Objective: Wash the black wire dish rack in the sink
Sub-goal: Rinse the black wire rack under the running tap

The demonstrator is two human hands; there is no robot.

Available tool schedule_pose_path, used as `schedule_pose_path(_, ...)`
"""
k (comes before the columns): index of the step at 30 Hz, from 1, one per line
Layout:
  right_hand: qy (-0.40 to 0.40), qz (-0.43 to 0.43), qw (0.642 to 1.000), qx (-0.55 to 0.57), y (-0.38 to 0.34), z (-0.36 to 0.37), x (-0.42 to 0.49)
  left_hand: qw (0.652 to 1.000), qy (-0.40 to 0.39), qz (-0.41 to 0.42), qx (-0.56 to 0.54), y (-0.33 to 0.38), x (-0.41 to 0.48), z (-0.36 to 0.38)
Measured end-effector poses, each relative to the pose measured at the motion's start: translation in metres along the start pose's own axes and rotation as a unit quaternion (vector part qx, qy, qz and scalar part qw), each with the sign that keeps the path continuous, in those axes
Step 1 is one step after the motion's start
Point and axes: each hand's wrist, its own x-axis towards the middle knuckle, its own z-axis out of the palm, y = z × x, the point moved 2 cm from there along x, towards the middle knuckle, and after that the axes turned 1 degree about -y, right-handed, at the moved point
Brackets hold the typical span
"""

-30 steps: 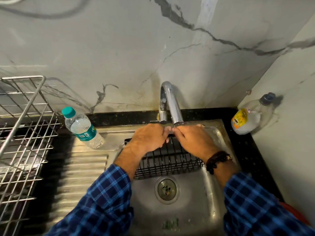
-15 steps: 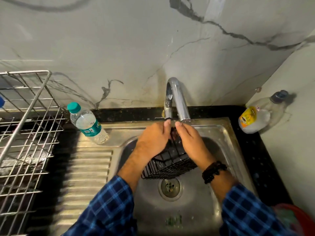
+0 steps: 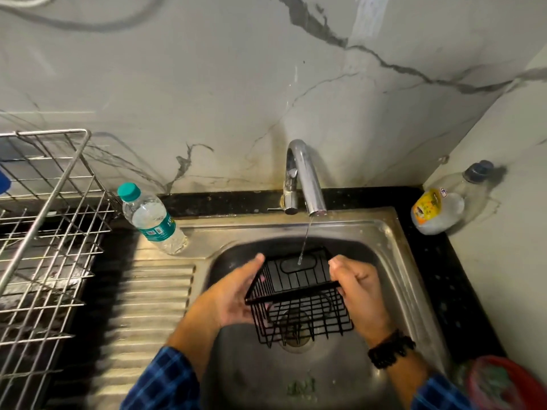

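The black wire dish rack (image 3: 299,294) is held over the steel sink (image 3: 381,232), tilted with its opening towards me. My left hand (image 3: 233,294) grips its left side and my right hand (image 3: 359,294) grips its right side. A thin stream of water falls from the chrome tap (image 3: 305,179) onto the rack's back panel. The drain (image 3: 296,341) shows below the rack, partly hidden by its wires.
A water bottle (image 3: 151,218) with a teal cap stands on the sink's left rim beside the ribbed drainboard (image 3: 142,306). A large steel wire rack (image 3: 44,232) fills the left. A yellow-labelled bottle (image 3: 438,208) leans in the back right corner. A red container (image 3: 509,383) sits at the lower right.
Both hands came away from the tap spout and lowered, and now hold the rack by its sides. The rack is tipped up under a thin stream of water.
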Motion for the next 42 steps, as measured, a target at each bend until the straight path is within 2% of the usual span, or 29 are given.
schedule_pose_path(3,-0.025,-0.021,0.999,0.012,-0.009,-0.011,-0.012,0.999,0.036,0.007,0.023,-0.019,0.006,0.011)
schedule_pose_path(5,0.002,0.005,1.000,-0.025,-0.019,-0.026,-0.012,0.996,0.062,0.061,-0.001,-0.032,0.006,0.015)
schedule_pose_path(6,0.003,0.044,0.997,-0.061,-0.019,-0.031,-0.008,0.992,0.078,0.098,0.003,-0.036,0.005,0.016)
schedule_pose_path(8,-0.035,0.193,0.975,-0.105,-0.009,-0.036,0.000,0.976,0.100,0.187,0.051,-0.037,-0.002,0.026)
schedule_pose_path(10,-0.059,0.340,0.937,-0.059,0.002,-0.030,0.004,0.952,0.111,0.263,0.115,-0.025,-0.013,0.036)
schedule_pose_path(11,-0.051,0.364,0.930,-0.028,0.005,-0.025,0.006,0.938,0.114,0.294,0.143,-0.018,-0.013,0.037)
schedule_pose_path(13,0.010,0.336,0.942,0.010,0.012,-0.021,0.010,0.909,0.119,0.345,0.200,-0.004,-0.009,0.035)
schedule_pose_path(16,0.078,0.266,0.961,0.006,0.024,-0.017,0.009,0.839,0.205,0.399,0.309,0.003,0.001,0.032)
schedule_pose_path(18,0.083,0.226,0.971,-0.009,0.031,-0.016,0.001,0.829,0.246,0.402,0.301,-0.003,0.005,0.033)
schedule_pose_path(20,0.084,0.180,0.980,-0.007,0.029,-0.015,-0.005,0.848,0.253,0.388,0.259,-0.010,0.012,0.035)
schedule_pose_path(23,0.104,0.103,0.989,0.012,0.021,-0.015,-0.003,0.897,0.199,0.362,0.159,-0.010,0.025,0.039)
schedule_pose_path(27,0.177,0.035,0.982,0.048,0.012,-0.014,0.004,0.915,0.117,0.373,0.103,0.016,0.030,0.050)
schedule_pose_path(30,0.175,0.005,0.983,0.060,0.006,-0.012,0.006,0.922,0.089,0.360,0.109,0.035,0.043,0.055)
schedule_pose_path(33,0.152,0.027,0.986,0.067,0.010,-0.018,0.009,0.949,-0.025,0.293,0.112,0.045,0.044,0.056)
schedule_pose_path(35,0.128,0.082,0.984,0.088,0.019,-0.027,0.014,0.960,-0.132,0.236,0.077,0.041,0.040,0.047)
schedule_pose_path(37,0.113,0.148,0.975,0.122,0.028,-0.034,0.016,0.961,-0.177,0.205,0.054,0.029,0.042,0.031)
schedule_pose_path(39,0.102,0.174,0.969,0.144,0.032,-0.034,0.016,0.963,-0.198,0.180,0.036,0.023,0.051,0.026)
schedule_pose_path(42,0.074,0.157,0.978,0.115,0.030,-0.019,0.010,0.980,-0.122,0.150,0.050,0.032,0.056,0.035)
